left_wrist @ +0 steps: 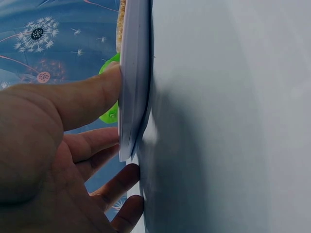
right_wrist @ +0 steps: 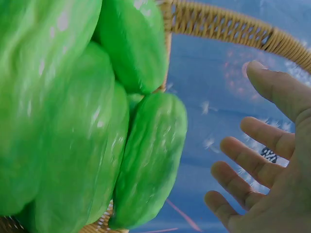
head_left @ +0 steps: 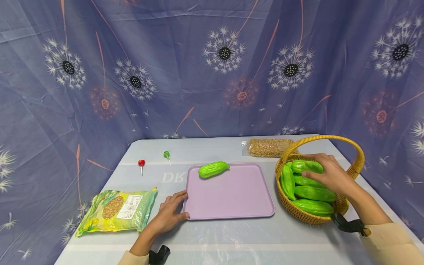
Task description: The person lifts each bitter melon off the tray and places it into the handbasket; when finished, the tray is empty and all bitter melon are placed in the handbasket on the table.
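Observation:
My left hand (head_left: 170,213) lies at the near left corner of a flat lilac tray (head_left: 228,195). In the left wrist view its thumb and some of its fingers touch the tray's rim (left_wrist: 133,87), and the fingers are only slightly bent. One bright green bitter melon (head_left: 213,169) lies at the tray's far left. Over on the right, my right hand (head_left: 328,173) hovers above a yellow wicker basket (head_left: 285,197) that holds several green bitter melons (head_left: 313,207). The right wrist view has its fingers spread apart, beside a bitter melon (right_wrist: 153,160), with nothing in them.
The basket's tall handle (head_left: 326,137) arches over the right hand. A clear bag of grains (head_left: 268,148) lies behind the tray. To the left are a yellow-green bag (head_left: 117,211), a red lollipop (head_left: 141,163) and a green lollipop (head_left: 166,155). A patterned curtain (head_left: 185,73) hangs behind the table.

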